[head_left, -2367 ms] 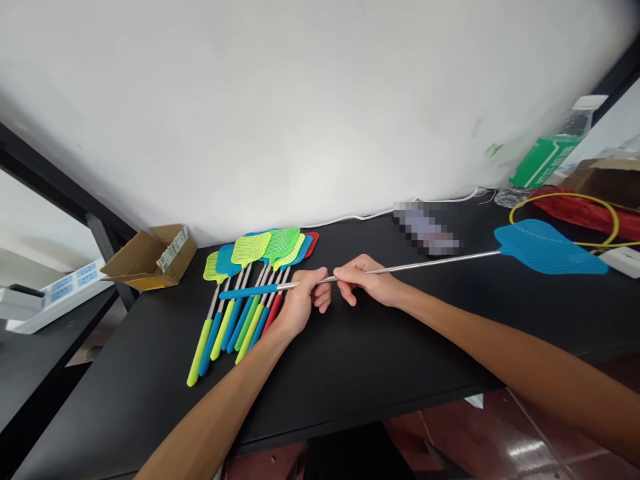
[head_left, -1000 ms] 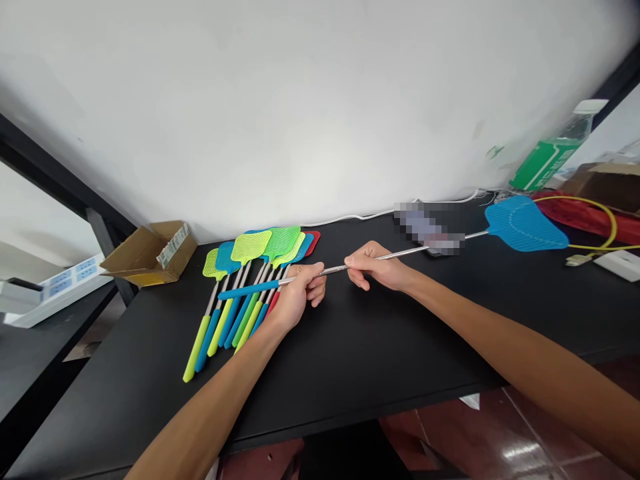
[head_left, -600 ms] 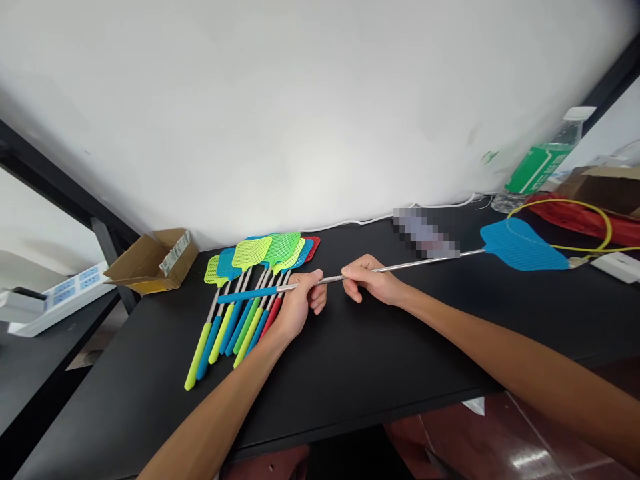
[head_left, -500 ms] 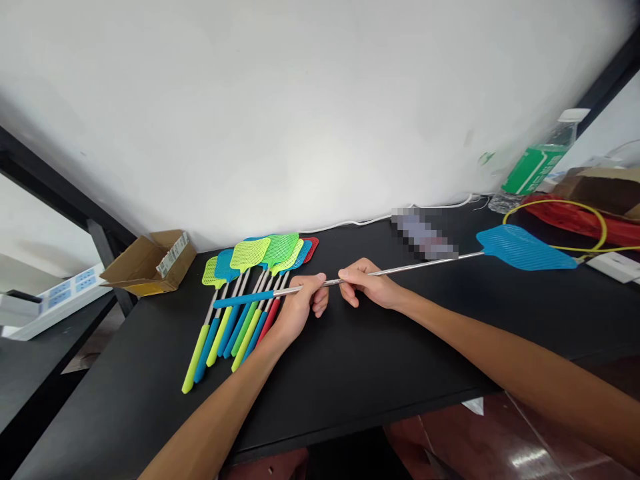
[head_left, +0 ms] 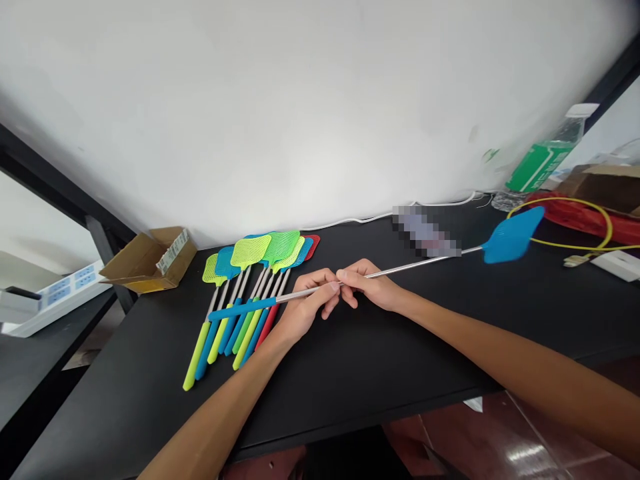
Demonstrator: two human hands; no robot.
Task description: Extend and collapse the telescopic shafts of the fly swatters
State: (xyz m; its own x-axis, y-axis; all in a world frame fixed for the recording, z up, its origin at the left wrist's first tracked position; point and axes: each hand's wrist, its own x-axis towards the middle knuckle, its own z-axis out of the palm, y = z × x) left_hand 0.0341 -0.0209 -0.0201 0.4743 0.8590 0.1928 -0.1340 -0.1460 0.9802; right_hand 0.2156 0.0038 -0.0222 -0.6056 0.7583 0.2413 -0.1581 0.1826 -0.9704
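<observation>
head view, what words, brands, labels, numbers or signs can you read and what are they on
No text is legible enough to quote.
Green label on the bottle: white marks, too blurred.
White sticker in the cardboard box: print too small.
Pixelated thing: unreadable.
Held blue swatter: none visible.

Left forearm (head_left: 225,407) in from 7 o'clock | right forearm (head_left: 500,347) in from 4 o'clock | left hand (head_left: 304,307) closed, fingers (head_left: 329,309) curled | right hand (head_left: 373,285) pinched closed, just beside left
</observation>
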